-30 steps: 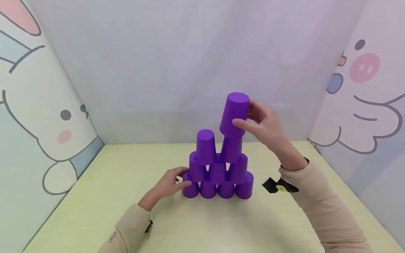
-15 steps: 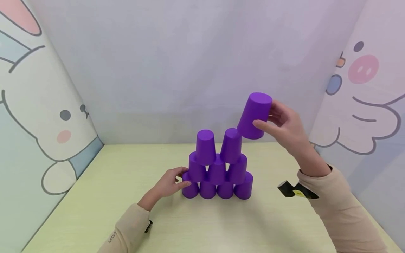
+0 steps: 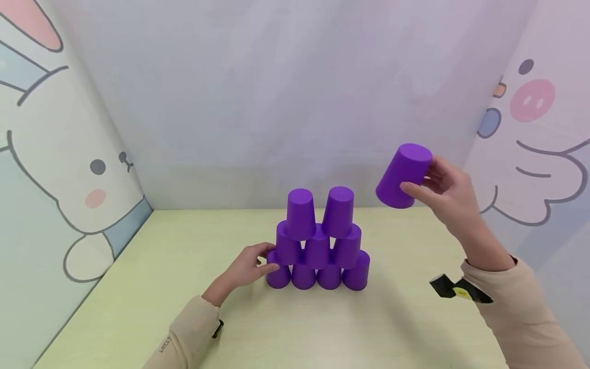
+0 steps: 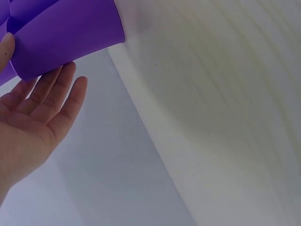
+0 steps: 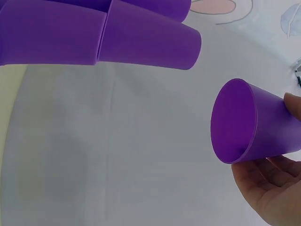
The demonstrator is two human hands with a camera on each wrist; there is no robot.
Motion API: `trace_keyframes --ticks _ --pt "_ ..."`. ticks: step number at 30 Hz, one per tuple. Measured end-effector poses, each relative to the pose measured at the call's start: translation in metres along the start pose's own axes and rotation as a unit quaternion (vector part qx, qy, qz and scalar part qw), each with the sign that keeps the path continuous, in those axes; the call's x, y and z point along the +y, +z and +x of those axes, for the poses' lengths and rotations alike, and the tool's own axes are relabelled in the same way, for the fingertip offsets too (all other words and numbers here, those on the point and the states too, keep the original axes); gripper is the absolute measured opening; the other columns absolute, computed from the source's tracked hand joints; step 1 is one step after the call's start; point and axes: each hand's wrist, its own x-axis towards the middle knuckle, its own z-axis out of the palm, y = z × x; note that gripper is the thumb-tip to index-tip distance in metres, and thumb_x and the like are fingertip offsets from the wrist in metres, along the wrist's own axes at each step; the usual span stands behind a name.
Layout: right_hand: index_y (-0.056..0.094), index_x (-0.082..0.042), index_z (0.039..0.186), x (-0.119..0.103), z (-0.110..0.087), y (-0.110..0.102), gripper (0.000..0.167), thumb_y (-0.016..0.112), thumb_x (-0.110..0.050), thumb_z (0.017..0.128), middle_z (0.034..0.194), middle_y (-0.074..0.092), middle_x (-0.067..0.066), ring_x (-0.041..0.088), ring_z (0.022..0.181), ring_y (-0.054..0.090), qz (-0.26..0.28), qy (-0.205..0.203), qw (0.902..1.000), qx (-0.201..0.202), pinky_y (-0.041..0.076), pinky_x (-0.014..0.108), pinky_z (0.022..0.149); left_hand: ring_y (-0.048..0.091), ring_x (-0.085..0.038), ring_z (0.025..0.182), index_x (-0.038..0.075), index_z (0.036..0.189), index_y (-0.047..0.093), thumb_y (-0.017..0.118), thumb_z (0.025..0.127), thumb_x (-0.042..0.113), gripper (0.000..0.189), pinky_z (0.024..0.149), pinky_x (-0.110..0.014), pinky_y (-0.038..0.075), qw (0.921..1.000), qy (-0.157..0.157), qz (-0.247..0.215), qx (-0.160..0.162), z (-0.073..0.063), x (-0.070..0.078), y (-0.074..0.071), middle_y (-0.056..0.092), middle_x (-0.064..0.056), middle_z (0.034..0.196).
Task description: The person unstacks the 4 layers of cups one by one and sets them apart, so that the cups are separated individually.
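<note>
In the head view my right hand [image 3: 454,197] holds a purple cup [image 3: 403,177] up in the air, right of the stack, thumb on the near side. That cup [image 5: 268,122] is upside down and tilted; its hollow mouth shows in the right wrist view. Upside-down purple cups stand as a stepped stack, with two cups [image 3: 338,212] in the top row, three in the middle and several in the bottom row. My left hand [image 3: 246,266] is at the bottom left cup [image 3: 278,277], its fingers fairly straight [image 4: 61,94] along the side and its thumb in front.
The stack stands on a pale yellow-green table [image 3: 184,241]. A grey-white wall [image 3: 230,102] rises behind it. Side panels with a cartoon rabbit [image 3: 69,179] and a cartoon pig [image 3: 530,164] flank the table.
My right hand has carried the purple cup to the right, from over the top right cup to beside the stack, tilting it more. The left hand and the stacked cups have stayed put.
</note>
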Motion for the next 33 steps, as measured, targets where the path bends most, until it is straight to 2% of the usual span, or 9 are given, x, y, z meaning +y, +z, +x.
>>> trace_keyframes --ticks 2,9,18,24,33 --pt "0.051 -0.003 0.125 0.005 -0.003 -0.005 0.048 0.065 0.004 0.08 0.102 0.061 -0.006 0.009 0.092 0.057 0.0 0.003 1.0 0.003 0.044 0.012 0.078 0.058 -0.017 0.088 0.003 0.116 0.056 0.065 0.086 0.022 0.036 0.066 -0.028 0.046 1.0 0.0 0.001 0.0 0.0 0.001 0.0 0.063 -0.002 0.101" --pt "0.052 -0.006 0.124 0.019 -0.013 -0.021 0.049 0.064 0.008 0.079 0.103 0.061 -0.003 0.008 0.092 0.057 0.052 0.022 0.9983 0.012 0.044 0.01 0.077 0.058 -0.017 0.089 0.003 0.117 0.055 0.065 0.086 0.021 0.037 0.067 -0.028 0.046 1.0 -0.003 0.001 0.0 0.0 0.002 0.0 0.062 -0.003 0.102" --pt "0.051 -0.009 0.123 0.037 -0.029 -0.03 0.045 0.066 0.0 0.081 0.101 0.058 -0.009 0.004 0.089 0.057 -0.046 0.067 0.9964 0.021 0.043 0.009 0.075 0.058 -0.017 0.089 0.002 0.116 0.055 0.065 0.086 0.021 0.037 0.067 -0.027 0.046 1.0 -0.004 0.002 0.002 -0.001 0.002 0.0 0.063 -0.003 0.102" --pt "0.048 -0.008 0.125 0.051 -0.037 -0.03 0.048 0.067 -0.004 0.082 0.102 0.056 -0.011 0.001 0.09 0.056 -0.065 0.088 0.9935 0.03 0.042 0.008 0.075 0.058 -0.017 0.088 0.002 0.116 0.055 0.065 0.085 0.02 0.037 0.066 -0.027 0.046 1.0 -0.001 0.002 0.003 -0.001 0.002 0.0 0.063 -0.004 0.102" --pt "0.049 -0.006 0.124 0.071 -0.047 -0.028 0.049 0.069 -0.005 0.08 0.101 0.055 -0.014 -0.001 0.09 0.055 -0.067 0.097 0.9918 0.049 0.042 0.007 0.075 0.059 -0.018 0.088 0.002 0.117 0.055 0.064 0.086 0.021 0.037 0.066 -0.027 0.046 1.0 0.005 0.0 0.006 0.0 0.001 0.0 0.063 -0.004 0.102"
